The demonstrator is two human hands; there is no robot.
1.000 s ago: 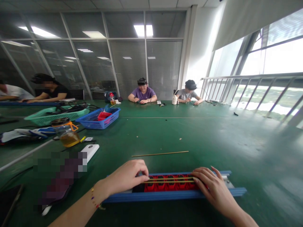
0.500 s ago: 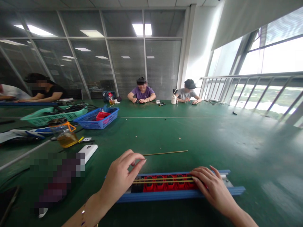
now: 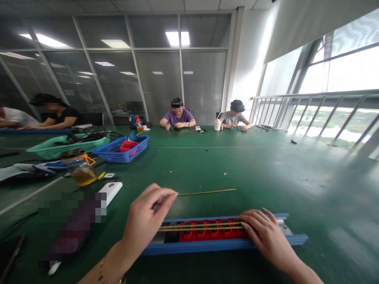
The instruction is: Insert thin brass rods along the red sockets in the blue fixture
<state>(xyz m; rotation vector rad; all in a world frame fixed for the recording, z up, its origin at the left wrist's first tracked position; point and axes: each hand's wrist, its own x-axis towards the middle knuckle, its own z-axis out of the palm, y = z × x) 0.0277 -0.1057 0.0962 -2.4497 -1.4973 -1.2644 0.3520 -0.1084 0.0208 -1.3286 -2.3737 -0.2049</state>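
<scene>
A blue-edged rail tray lies across the table in front of me, with red holders in its channel. Two thin golden sticks lie lengthwise over the holders. My right hand rests over the tray's right part, its bent fingers on the sticks' right ends. Above the tray's left part is my left hand, thumb and forefinger pinched together; anything between the tips is too small to name. Behind the tray another thin stick lies on the green table, its left end close to those fingertips.
At the left are a white power bank, a jar of amber liquid, a blue basket with a red box, and a green basket with black cables. Several people sit at the table's far side and left.
My left hand has moved slightly left, and its thumb and forefinger have closed further into a pinch. My right hand stays on the sticks.
</scene>
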